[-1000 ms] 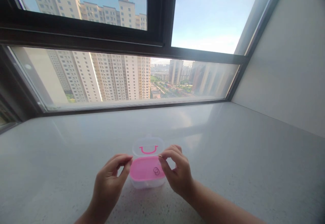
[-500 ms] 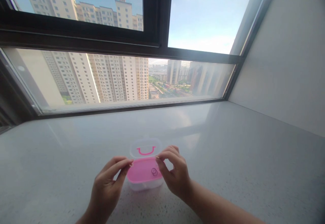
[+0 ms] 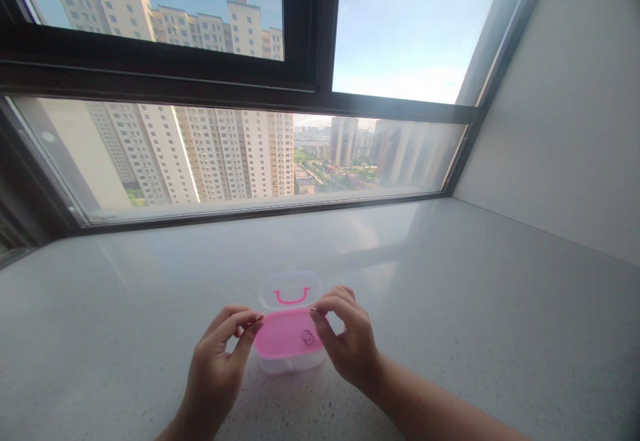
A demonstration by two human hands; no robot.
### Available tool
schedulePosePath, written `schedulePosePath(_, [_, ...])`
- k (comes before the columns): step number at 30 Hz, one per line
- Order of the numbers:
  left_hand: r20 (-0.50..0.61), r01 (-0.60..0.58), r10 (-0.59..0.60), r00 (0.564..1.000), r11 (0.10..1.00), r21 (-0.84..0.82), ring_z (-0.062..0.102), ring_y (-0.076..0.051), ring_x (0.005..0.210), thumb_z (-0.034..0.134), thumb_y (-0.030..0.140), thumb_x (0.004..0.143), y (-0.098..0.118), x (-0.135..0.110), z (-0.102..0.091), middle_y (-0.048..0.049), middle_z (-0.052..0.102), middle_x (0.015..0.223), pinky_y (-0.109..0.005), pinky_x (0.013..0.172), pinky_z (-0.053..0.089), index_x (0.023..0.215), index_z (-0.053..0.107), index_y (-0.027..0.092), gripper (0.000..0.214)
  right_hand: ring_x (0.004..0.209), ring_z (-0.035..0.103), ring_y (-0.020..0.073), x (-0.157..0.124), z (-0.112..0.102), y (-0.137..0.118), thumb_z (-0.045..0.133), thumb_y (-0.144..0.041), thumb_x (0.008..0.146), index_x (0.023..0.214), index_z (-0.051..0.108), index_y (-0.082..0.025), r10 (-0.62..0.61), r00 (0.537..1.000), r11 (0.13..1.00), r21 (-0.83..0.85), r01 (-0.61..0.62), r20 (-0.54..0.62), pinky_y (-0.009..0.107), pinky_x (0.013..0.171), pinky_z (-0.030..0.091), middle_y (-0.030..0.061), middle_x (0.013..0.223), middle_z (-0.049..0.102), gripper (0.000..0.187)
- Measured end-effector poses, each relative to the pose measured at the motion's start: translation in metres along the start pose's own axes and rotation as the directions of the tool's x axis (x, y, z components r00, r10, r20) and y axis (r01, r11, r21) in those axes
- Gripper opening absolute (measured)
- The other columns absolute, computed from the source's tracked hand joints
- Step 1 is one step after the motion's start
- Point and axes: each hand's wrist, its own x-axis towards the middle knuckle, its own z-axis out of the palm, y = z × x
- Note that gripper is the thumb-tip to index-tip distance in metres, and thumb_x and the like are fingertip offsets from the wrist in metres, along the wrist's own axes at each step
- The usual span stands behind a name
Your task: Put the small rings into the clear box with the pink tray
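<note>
A small clear plastic box point(image 3: 293, 365) stands on the speckled sill with its clear lid point(image 3: 291, 279) tipped back behind it. On the lid is a bright pink handle point(image 3: 293, 301). A pink tray point(image 3: 279, 339) sits in the top of the box. Two thin dark rings point(image 3: 307, 337) lie overlapping at the tray's right side. My left hand point(image 3: 220, 355) pinches the tray's left rim between thumb and finger. At the right rim, my right hand point(image 3: 353, 339) pinches in the same way, its fingertips partly covering that edge.
The pale speckled windowsill point(image 3: 465, 314) spreads around the box. Beyond it runs a dark window frame point(image 3: 270, 211), with tall buildings outside the glass. A white wall point(image 3: 570, 121) bounds the right side.
The box, tray and both hands appear slightly further right in the picture, as the view has shifted a little. Both pinches look about the same.
</note>
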Motion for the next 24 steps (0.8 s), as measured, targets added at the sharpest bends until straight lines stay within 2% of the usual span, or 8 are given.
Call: schedulePosePath(24, [0.033,0.036,-0.036,0.999,0.999,-0.015,0.057,-0.016,0.073,0.058,0.030,0.087,0.0000,0.0004,-0.0019,-0.0025,0.060,0.081,-0.026,0.067,0.047,0.080,0.065,0.019,0.015,0.066,0.056,0.0157,-0.0011,0.0005,0.0026,0.054,-0.013,0.086,0.079,0.059,-0.019,0.005,1.000,1.000,0.012,-0.005,0.005,0.035,0.075,0.037,0.0004,0.069,0.059,0.010])
